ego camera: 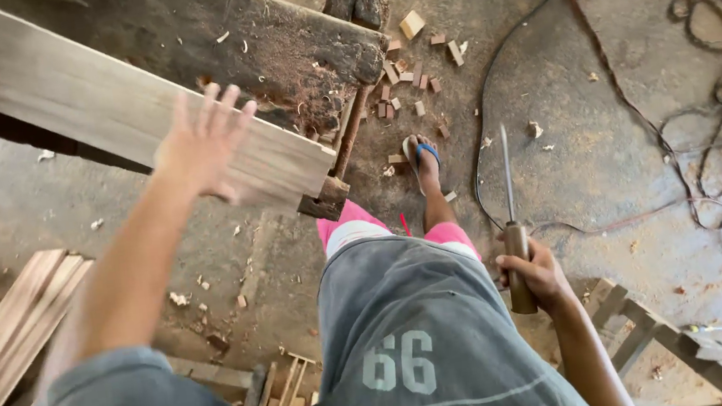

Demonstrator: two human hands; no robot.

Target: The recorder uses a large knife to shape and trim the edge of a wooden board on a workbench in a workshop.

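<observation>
While the left hand spreads open over a smooth plank, the right hand grips a wooden-handled chisel.

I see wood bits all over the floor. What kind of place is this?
Probably a woodworking shop: a long plank by the left hand, a chisel in the right hand, offcuts on the floor.

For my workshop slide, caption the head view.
Left hand open above a plank; right hand grips a chisel.

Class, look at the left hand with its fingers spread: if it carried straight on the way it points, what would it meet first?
Most likely the long plank: the left hand is open just in front of it, though depth is hard to judge from above.
</observation>
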